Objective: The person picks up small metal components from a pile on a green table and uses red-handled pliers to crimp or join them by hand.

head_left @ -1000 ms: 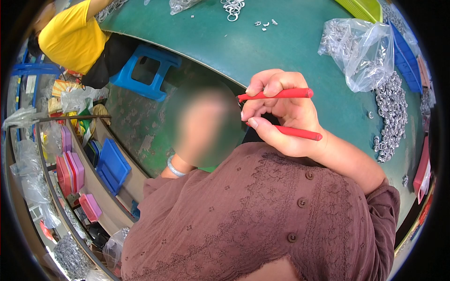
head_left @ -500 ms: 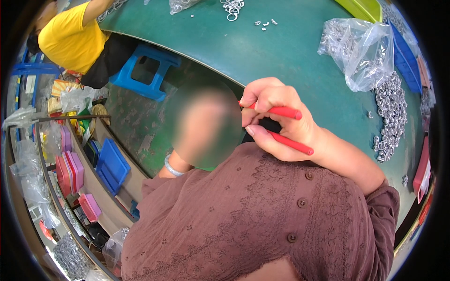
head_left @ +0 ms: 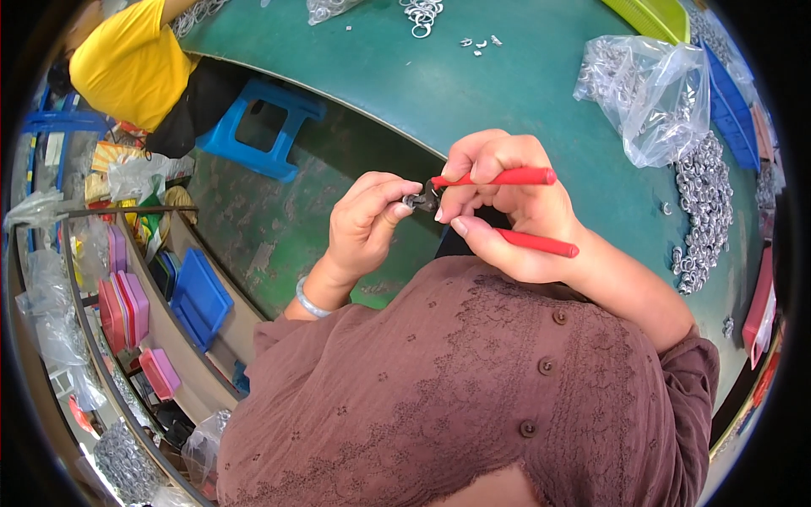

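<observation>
My right hand (head_left: 519, 198) is closed round a pair of pliers with red handles (head_left: 532, 242), its grips spread apart. The dark jaws (head_left: 429, 198) point to the left, toward my left hand (head_left: 367, 221). Thumb and fingertips of that hand pinch a small silver metal piece (head_left: 410, 201) right at the jaws. Whether the jaws touch the piece is too small to tell. Both hands are in front of my chest, near the edge of the green table (head_left: 507, 93).
Silver rings (head_left: 703, 211) lie heaped at the right, beside a clear plastic bag (head_left: 646, 93) of metal parts. More rings (head_left: 421, 13) and bits lie at the back. At left are a blue stool (head_left: 262, 127), a person in yellow (head_left: 131, 63), and shelves with trays (head_left: 201, 300).
My right hand with the pliers has shifted slightly up, and the red handles are a little wider apart. My left hand was blurred before, so its change cannot be told.
</observation>
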`<action>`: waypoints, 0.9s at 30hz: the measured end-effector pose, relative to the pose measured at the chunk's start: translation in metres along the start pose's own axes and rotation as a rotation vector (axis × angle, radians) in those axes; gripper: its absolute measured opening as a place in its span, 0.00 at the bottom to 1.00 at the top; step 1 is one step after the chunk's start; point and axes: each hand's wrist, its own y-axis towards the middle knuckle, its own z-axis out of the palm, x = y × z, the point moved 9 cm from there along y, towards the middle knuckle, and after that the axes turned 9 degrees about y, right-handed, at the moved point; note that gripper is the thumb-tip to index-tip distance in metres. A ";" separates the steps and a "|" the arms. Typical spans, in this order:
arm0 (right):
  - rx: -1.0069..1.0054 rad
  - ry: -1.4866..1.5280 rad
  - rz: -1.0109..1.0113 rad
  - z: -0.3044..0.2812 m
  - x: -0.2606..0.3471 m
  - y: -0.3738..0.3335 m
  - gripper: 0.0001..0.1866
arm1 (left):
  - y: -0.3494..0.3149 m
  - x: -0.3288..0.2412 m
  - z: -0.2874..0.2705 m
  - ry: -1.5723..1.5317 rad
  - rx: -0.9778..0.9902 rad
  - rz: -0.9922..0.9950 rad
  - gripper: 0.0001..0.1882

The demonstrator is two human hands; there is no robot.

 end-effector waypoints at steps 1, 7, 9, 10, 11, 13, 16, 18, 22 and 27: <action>0.000 0.000 0.000 0.001 0.001 0.000 0.23 | 0.001 0.000 0.000 -0.009 -0.002 0.002 0.09; -0.064 0.262 0.104 -0.008 -0.010 -0.001 0.22 | 0.002 -0.005 -0.001 0.024 0.011 0.055 0.09; -0.075 0.248 0.089 -0.009 -0.009 -0.001 0.22 | 0.001 -0.003 0.000 0.006 0.011 0.029 0.09; -0.042 0.150 0.047 -0.006 -0.004 0.000 0.22 | 0.001 -0.002 0.000 -0.010 0.011 0.003 0.09; -0.010 0.052 0.005 -0.003 0.001 0.000 0.22 | 0.001 -0.002 0.000 -0.010 0.010 0.004 0.09; -0.014 0.044 -0.034 -0.004 0.004 0.001 0.22 | -0.001 0.008 0.000 -0.123 -0.008 -0.084 0.09; 0.029 0.001 -0.019 -0.002 0.003 0.001 0.27 | -0.006 0.016 0.004 -0.265 -0.044 -0.152 0.09; 0.065 0.098 0.034 -0.001 -0.001 0.001 0.28 | -0.009 0.017 0.006 -0.286 -0.043 -0.142 0.09; 0.046 0.091 0.039 -0.002 -0.004 0.001 0.28 | -0.010 0.020 0.009 -0.318 -0.036 -0.160 0.09; -0.024 0.118 0.024 -0.002 -0.003 -0.001 0.24 | -0.011 0.023 0.008 -0.337 -0.050 -0.193 0.09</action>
